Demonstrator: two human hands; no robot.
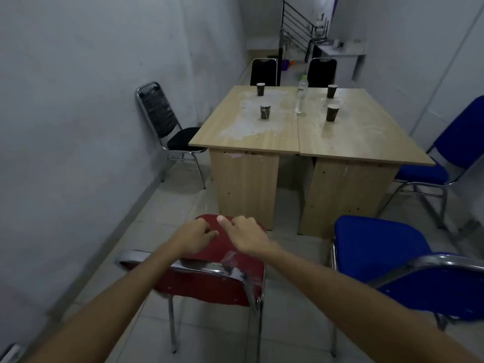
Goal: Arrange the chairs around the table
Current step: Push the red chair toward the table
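A red chair (pixel 209 286) with a chrome frame stands right in front of me, its seat facing the wooden table (pixel 262 137). Both my arms reach over its backrest. My left hand (pixel 193 235) hovers over or rests on the seat with its fingers curled into a fist. My right hand (pixel 247 235) lies beside it, thumb stretched out, fingers bent down at the seat's far edge and hidden there. A blue chair (pixel 377 244) stands to the right of the red one. A second blue chair (pixel 461 137) sits at the table's right side, and a black chair (pixel 159 113) at its left.
Two black chairs (pixel 264 72) (pixel 322 72) stand at the table's far end. Several dark paper cups (pixel 265 111) and a plastic bottle (pixel 301 95) stand on the tabletop. A wall runs close along the left. A stair railing (pixel 296 30) rises at the back.
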